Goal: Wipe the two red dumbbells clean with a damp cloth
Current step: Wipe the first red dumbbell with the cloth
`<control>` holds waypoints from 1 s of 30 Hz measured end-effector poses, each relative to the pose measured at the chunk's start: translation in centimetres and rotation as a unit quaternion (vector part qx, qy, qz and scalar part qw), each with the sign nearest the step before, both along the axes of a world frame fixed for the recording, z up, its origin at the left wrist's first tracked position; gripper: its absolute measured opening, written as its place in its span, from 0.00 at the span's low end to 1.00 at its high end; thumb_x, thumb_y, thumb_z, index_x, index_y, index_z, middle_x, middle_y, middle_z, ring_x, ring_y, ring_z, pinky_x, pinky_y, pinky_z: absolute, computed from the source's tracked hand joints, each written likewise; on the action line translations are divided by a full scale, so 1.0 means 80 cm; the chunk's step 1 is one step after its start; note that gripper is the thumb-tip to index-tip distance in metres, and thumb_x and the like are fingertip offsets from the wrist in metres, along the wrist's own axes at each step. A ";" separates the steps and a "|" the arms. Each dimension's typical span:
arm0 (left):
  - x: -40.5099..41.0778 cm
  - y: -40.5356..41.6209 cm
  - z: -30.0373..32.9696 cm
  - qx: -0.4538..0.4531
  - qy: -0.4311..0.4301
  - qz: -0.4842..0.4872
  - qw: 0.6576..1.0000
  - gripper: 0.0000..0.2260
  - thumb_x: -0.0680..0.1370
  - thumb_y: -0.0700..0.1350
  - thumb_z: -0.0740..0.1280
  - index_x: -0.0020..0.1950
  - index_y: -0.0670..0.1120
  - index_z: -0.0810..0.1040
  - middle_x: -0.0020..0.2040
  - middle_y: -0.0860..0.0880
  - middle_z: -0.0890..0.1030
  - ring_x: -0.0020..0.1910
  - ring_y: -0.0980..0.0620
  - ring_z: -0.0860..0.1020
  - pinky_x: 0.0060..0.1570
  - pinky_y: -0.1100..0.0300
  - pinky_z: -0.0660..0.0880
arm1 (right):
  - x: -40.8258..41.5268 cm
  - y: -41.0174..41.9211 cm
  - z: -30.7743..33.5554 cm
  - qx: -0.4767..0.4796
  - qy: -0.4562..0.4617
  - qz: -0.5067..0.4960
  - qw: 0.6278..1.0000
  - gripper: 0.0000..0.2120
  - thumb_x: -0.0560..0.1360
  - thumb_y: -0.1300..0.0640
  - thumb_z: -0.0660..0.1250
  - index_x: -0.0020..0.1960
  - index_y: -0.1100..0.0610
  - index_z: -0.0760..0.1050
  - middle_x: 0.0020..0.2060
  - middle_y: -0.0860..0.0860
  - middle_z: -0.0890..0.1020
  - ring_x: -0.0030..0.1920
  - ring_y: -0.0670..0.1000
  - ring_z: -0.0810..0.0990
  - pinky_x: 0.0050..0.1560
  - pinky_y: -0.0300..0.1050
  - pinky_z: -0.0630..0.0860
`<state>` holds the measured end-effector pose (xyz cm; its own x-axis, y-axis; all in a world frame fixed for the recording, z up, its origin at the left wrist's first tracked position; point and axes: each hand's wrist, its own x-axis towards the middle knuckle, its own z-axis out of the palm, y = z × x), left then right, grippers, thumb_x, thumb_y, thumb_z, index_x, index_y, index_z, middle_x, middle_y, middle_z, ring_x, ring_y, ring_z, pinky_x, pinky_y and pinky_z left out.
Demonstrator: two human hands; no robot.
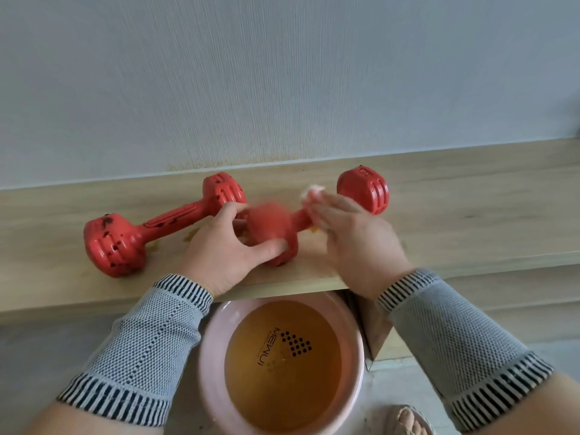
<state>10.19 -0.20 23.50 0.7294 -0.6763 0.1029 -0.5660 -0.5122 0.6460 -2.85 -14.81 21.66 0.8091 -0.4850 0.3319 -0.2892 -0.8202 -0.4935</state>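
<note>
A round pink plastic basin (282,365) of amber water sat nearest. The left hand (219,246) gripped the right-hand red moulded dumbbell's (364,189) near head; the right hand (354,233) pressed a pale cloth (310,196) to its handle. Likely heavy, rigid, prone to rolling.

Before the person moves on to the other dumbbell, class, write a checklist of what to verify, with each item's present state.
1. Right dumbbell steadied: ok, the left hand grips its near end.
2. Cloth on the work: ok, the right hand presses it against the handle.
3. Right dumbbell fully clean: cannot tell, its near end is blurred and partly covered.
4. Left dumbbell clean: not ok, dark spots show on both ends.
5. Shelf clean: not ok, yellowish smears lie near the dumbbells.
6. Rinse water ready: ok, the pink basin sits below the shelf, though its water looks brownish.
</note>
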 end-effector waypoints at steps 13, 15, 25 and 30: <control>-0.004 -0.002 -0.012 -0.029 -0.066 -0.003 0.997 0.39 0.61 0.59 0.79 0.68 0.54 0.68 0.55 0.59 0.68 0.56 0.58 0.68 0.59 0.60 0.65 | -0.003 0.000 -0.004 -0.016 -0.014 0.016 1.000 0.31 0.75 0.68 0.60 0.73 0.43 0.67 0.73 0.38 0.66 0.67 0.45 0.74 0.64 0.48 0.74; 0.001 -0.002 -0.013 -0.052 -0.002 -0.005 0.999 0.38 0.62 0.58 0.78 0.67 0.55 0.67 0.58 0.58 0.72 0.56 0.58 0.71 0.57 0.63 0.64 | -0.004 -0.018 -0.006 -0.023 0.003 -0.084 0.996 0.33 0.76 0.67 0.59 0.75 0.42 0.62 0.74 0.36 0.62 0.68 0.44 0.72 0.62 0.46 0.76; 0.016 0.001 -0.004 -0.036 0.053 0.005 0.998 0.35 0.59 0.74 0.61 0.58 0.56 0.78 0.50 0.62 0.79 0.51 0.66 0.75 0.44 0.72 0.64 | 0.002 -0.019 -0.005 -0.013 0.009 -0.089 0.996 0.34 0.76 0.67 0.59 0.76 0.40 0.60 0.75 0.37 0.60 0.67 0.47 0.74 0.60 0.49 0.77; -0.003 0.002 0.004 0.031 -0.049 0.035 0.998 0.39 0.67 0.67 0.70 0.73 0.54 0.65 0.68 0.51 0.73 0.64 0.52 0.73 0.56 0.62 0.65 | 0.009 0.013 0.000 -0.016 0.010 0.061 0.998 0.30 0.76 0.66 0.60 0.74 0.45 0.65 0.75 0.39 0.63 0.69 0.41 0.70 0.68 0.45 0.70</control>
